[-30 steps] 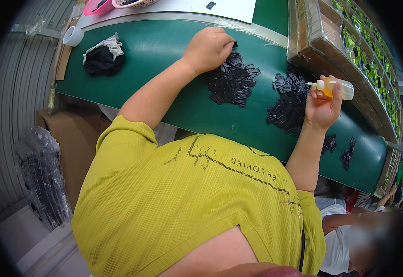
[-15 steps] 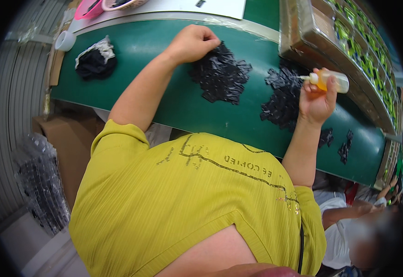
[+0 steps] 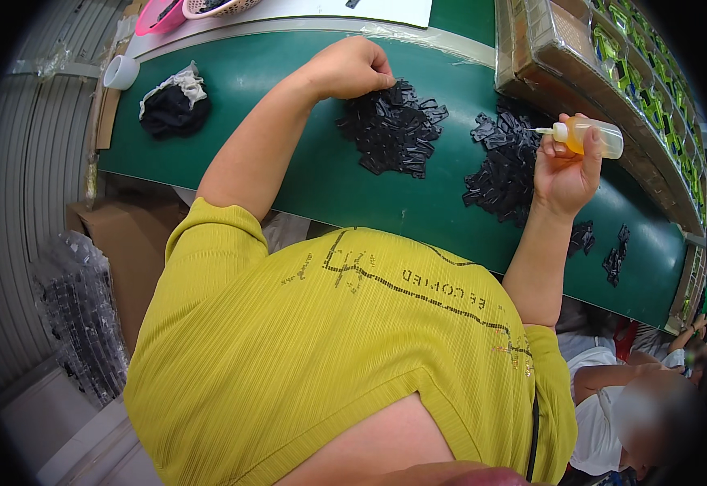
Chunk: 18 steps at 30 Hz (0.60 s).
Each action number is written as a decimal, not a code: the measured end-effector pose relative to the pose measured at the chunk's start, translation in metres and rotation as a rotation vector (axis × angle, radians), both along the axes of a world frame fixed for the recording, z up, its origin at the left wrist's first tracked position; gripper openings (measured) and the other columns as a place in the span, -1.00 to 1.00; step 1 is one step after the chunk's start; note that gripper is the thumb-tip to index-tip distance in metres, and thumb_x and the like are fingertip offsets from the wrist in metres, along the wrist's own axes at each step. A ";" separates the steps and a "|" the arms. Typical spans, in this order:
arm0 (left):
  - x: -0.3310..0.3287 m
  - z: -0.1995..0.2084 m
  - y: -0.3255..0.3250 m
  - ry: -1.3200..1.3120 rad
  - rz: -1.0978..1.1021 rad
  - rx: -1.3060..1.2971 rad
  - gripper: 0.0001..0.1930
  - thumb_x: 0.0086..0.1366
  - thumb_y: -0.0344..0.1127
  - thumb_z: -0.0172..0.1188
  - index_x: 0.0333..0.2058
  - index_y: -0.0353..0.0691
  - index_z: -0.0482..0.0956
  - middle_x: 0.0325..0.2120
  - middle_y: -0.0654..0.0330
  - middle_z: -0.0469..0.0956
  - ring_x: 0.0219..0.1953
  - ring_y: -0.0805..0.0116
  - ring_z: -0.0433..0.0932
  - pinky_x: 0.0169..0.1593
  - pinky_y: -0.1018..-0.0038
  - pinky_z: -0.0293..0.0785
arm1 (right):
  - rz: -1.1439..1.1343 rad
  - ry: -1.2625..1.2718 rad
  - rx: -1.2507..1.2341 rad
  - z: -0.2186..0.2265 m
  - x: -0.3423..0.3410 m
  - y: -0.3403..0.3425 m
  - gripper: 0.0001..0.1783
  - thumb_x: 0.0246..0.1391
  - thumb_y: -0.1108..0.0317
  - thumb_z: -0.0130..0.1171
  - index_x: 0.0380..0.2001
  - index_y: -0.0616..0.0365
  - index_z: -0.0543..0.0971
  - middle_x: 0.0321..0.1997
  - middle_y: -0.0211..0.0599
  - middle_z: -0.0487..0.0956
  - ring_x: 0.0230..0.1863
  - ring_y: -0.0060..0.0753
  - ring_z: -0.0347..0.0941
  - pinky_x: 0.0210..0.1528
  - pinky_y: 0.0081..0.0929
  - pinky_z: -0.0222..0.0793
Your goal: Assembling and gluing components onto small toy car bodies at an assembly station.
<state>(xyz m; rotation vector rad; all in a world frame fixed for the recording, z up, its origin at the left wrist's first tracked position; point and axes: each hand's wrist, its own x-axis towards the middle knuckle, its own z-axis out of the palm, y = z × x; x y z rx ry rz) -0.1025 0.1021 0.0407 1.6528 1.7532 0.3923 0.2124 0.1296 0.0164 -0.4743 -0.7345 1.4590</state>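
Observation:
My left hand (image 3: 352, 68) is at the far edge of a heap of small flat black pieces (image 3: 396, 134). Its thumb and fingers are pinched together there, and what lies between the tips is too small to make out. In my right hand (image 3: 566, 174) is a clear squeeze bottle (image 3: 610, 139) with a thin needle tip and orange liquid inside. The bottle lies nearly level, its tip pointing left over a second heap of black pieces (image 3: 499, 174).
On the green table (image 3: 289, 182) lie a black and white cloth (image 3: 177, 105), a white roll (image 3: 121, 73) and two small black clusters (image 3: 615, 255). Pink baskets (image 3: 159, 16) stand at the far left. A cardboard rack (image 3: 544, 49) with green items borders the right. Another person (image 3: 613, 413) sits at lower right.
The whole view has shifted slightly. My left hand stays pinched at the heap's far edge, its wrist turned a little. My right hand still holds the bottle over the second heap.

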 end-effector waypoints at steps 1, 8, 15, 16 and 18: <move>-0.002 0.002 0.001 0.001 -0.015 -0.010 -0.78 0.13 -0.28 0.24 -0.35 -0.34 0.62 -0.53 0.19 0.57 -0.47 0.45 0.49 -0.37 0.47 0.43 | 0.017 0.019 0.001 0.000 -0.002 0.001 -0.67 0.11 0.24 0.15 -0.15 0.26 0.47 -0.26 -0.06 0.56 -0.51 -0.51 0.40 -0.51 -0.57 0.30; -0.001 -0.006 0.002 0.057 -0.025 -0.014 -0.78 0.05 -0.18 0.28 -0.39 -0.19 0.67 -0.42 0.11 0.63 -0.33 0.23 0.59 -0.20 0.37 0.48 | -0.002 0.023 -0.021 -0.001 0.000 -0.006 -0.67 0.12 0.24 0.15 -0.15 0.26 0.47 -0.28 -0.05 0.57 -0.56 -0.56 0.36 -0.52 -0.61 0.29; 0.030 0.005 -0.004 0.262 0.011 0.234 -0.74 0.03 -0.22 0.29 -0.33 -0.25 0.61 -0.39 0.09 0.59 -0.28 0.19 0.58 -0.20 0.35 0.48 | 0.026 0.031 -0.019 -0.001 0.000 -0.001 -0.70 0.12 0.24 0.14 -0.16 0.20 0.47 -0.27 -0.08 0.55 -0.54 -0.50 0.40 -0.52 -0.54 0.31; 0.043 0.007 -0.006 0.177 -0.048 0.262 -0.74 0.04 -0.21 0.29 -0.33 -0.24 0.61 -0.39 0.09 0.58 -0.28 0.17 0.57 -0.19 0.35 0.48 | 0.000 0.035 -0.023 0.001 -0.002 -0.001 -0.70 0.11 0.24 0.15 -0.16 0.20 0.47 -0.27 -0.08 0.55 -0.53 -0.48 0.41 -0.52 -0.54 0.31; 0.070 0.010 -0.011 0.058 -0.187 0.258 -0.72 0.05 -0.19 0.29 -0.32 -0.24 0.59 -0.37 0.09 0.57 -0.27 0.15 0.55 -0.18 0.35 0.47 | -0.036 0.022 -0.024 0.005 -0.004 -0.002 -0.70 0.08 0.23 0.19 -0.20 0.21 0.49 -0.30 -0.12 0.55 -0.48 -0.46 0.43 -0.51 -0.53 0.32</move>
